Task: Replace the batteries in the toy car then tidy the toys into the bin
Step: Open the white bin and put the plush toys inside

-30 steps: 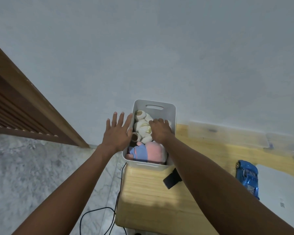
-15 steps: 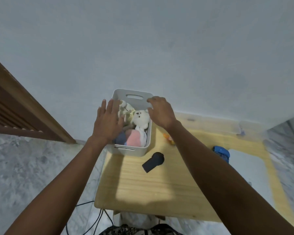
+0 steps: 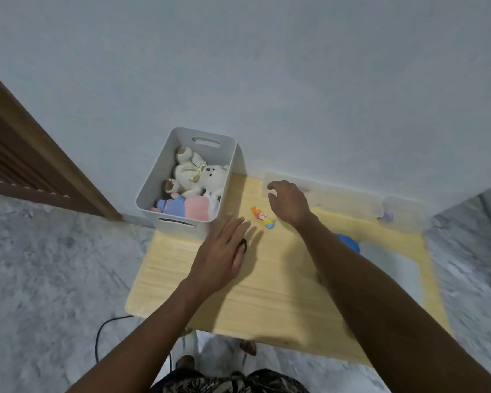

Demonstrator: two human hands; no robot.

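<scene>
Sitting at the tabletop's (image 3: pixel 267 296) far left corner, the bin (image 3: pixel 165 180) holds a cream bear (image 3: pixel 201 177) and a pink-and-blue plush (image 3: pixel 186 208). The left hand (image 3: pixel 221 256) lies flat with fingers straight over a dark object (image 3: pixel 243 245) just before the bin, gripping nothing. The right hand (image 3: pixel 288 202), fingers loosely curled and empty, hovers beside a small figure (image 3: pixel 262 217); the blue car (image 3: pixel 349 243) peeks from behind that forearm, toward the right edge.

No readable text

We find no legible words, labels, brands or numbers on anything in this head view.
</scene>
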